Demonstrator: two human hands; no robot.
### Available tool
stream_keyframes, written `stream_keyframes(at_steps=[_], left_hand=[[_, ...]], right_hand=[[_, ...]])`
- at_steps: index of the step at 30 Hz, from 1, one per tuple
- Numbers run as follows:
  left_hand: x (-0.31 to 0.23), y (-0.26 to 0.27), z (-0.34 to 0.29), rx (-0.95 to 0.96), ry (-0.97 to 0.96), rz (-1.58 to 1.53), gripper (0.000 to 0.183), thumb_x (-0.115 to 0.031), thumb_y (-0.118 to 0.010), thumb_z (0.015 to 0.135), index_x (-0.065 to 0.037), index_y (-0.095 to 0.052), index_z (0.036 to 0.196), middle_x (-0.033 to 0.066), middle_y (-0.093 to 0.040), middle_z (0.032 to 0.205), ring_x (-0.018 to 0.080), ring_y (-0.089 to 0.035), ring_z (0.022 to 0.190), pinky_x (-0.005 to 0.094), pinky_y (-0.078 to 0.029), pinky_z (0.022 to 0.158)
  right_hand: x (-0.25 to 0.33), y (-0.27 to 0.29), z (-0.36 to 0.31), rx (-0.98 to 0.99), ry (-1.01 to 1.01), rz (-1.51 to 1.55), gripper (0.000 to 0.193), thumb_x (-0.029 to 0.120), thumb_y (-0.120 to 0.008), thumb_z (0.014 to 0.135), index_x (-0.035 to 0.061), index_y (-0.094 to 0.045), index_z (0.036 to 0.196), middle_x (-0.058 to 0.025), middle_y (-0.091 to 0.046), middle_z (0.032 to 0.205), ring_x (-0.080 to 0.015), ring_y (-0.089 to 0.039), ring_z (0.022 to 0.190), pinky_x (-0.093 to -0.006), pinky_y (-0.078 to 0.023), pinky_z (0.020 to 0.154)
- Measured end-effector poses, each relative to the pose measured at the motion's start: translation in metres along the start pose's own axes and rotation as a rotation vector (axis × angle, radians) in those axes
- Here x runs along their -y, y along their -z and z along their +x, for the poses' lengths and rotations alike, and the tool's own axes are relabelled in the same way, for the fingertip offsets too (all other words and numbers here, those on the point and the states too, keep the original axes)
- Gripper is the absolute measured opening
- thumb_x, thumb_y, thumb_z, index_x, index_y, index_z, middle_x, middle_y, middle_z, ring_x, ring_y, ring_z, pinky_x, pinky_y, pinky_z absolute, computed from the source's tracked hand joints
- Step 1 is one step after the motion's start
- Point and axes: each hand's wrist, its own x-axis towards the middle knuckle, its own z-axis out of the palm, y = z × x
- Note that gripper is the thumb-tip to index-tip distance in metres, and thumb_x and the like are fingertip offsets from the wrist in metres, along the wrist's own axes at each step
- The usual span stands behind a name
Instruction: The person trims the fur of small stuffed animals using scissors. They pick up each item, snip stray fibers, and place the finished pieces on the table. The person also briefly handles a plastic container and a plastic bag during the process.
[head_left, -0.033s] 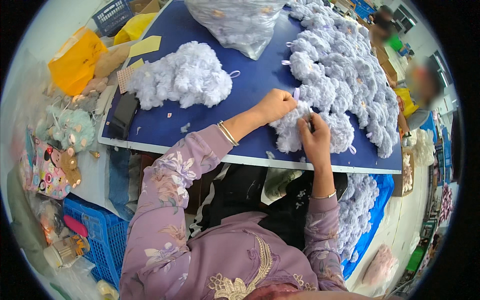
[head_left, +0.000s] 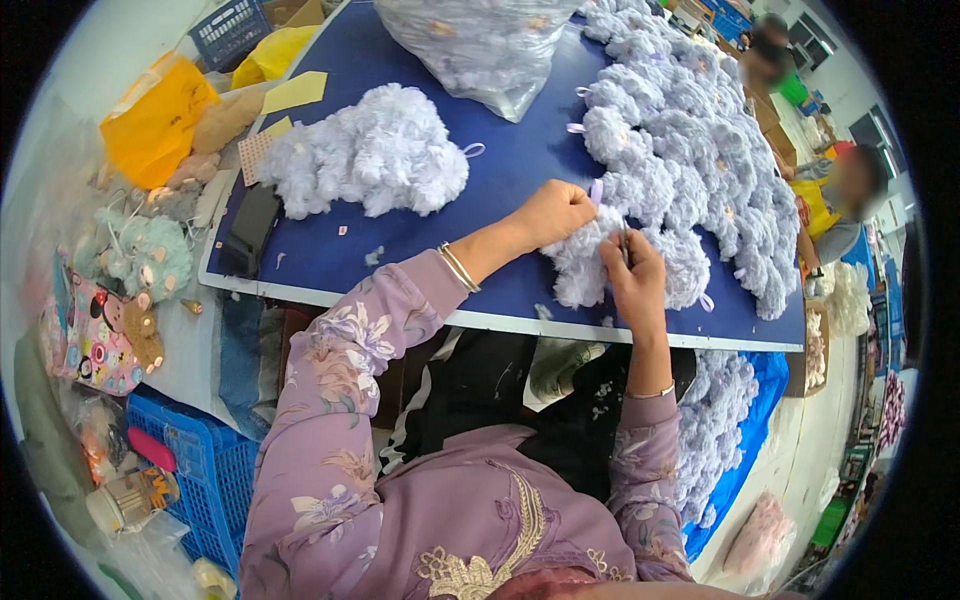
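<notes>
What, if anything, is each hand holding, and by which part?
Left hand: a fluffy piece, pinched at its upper edge beside a purple loop. Right hand: a thin tool, its held part unclear.

Bare blue tabletop [head_left: 500,160] leaves a passage between the small fluffy lilac pile [head_left: 370,150] and large fluffy lilac heap [head_left: 680,150]; a stuffed plastic bag [head_left: 480,50] crowds its far end, the left hand [head_left: 560,212] and forearm [head_left: 480,258] its near end.
</notes>
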Motion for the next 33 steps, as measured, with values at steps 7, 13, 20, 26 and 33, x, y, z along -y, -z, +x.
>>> stream_keyframes(at_steps=[7, 13, 20, 26, 33], left_hand=[[-0.001, 0.001, 0.003, 0.068, -0.016, 0.011, 0.026, -0.017, -0.062, 0.086, -0.004, -0.059, 0.064, -0.0047, -0.054, 0.061, 0.0034, -0.045, 0.058, 0.0259, -0.039, 0.05], [0.001, -0.003, 0.002, 0.022, -0.102, 0.157, 0.024, -0.018, -0.063, 0.085, -0.001, -0.062, 0.068, -0.0023, -0.057, 0.062, 0.0055, -0.048, 0.058, 0.0286, -0.042, 0.052], [-0.006, 0.0, -0.002, 0.072, -0.081, 0.08, 0.028, -0.017, -0.061, 0.085, -0.003, -0.056, 0.061, -0.004, -0.05, 0.057, 0.004, -0.041, 0.054, 0.0275, -0.036, 0.048], [-0.055, 0.042, -0.02, -0.15, -0.429, 0.389, 0.021, -0.021, -0.062, 0.086, 0.0, -0.064, 0.08, 0.006, -0.064, 0.068, 0.0096, -0.054, 0.064, 0.0316, -0.048, 0.06], [-0.15, 0.245, -0.096, -0.397, -0.321, 0.589, 0.02, -0.026, -0.063, 0.091, -0.006, -0.064, 0.086, -0.0057, -0.058, 0.082, 0.0034, -0.05, 0.074, 0.0212, -0.045, 0.065]], right_hand=[[-0.015, 0.007, -0.001, 0.098, -0.13, 0.516, 0.009, 0.011, -0.061, 0.092, 0.002, -0.058, 0.09, 0.0054, -0.047, 0.067, -0.003, -0.038, 0.053, -0.0201, -0.028, 0.047], [-0.027, 0.008, -0.003, 0.109, -0.144, 0.658, 0.01, 0.011, -0.059, 0.092, 0.0021, -0.055, 0.09, 0.0057, -0.043, 0.063, -0.0033, -0.035, 0.049, -0.021, -0.025, 0.044], [-0.036, 0.01, 0.0, 0.172, -0.114, 0.803, 0.012, 0.015, -0.057, 0.095, 0.0025, -0.057, 0.095, 0.0048, -0.042, 0.061, -0.0045, -0.033, 0.045, -0.0219, -0.023, 0.041], [0.002, 0.017, -0.015, 0.116, -0.115, 0.76, 0.028, 0.025, -0.043, 0.102, 0.0027, -0.057, 0.111, 0.0015, -0.043, 0.065, -0.0058, -0.034, 0.044, -0.021, -0.027, 0.041], [0.006, 0.071, -0.06, -0.073, -0.053, 0.61, 0.037, 0.031, -0.037, 0.104, 0.0014, -0.055, 0.116, 0.0002, -0.041, 0.063, -0.0077, -0.036, 0.045, -0.0249, -0.044, 0.046]])
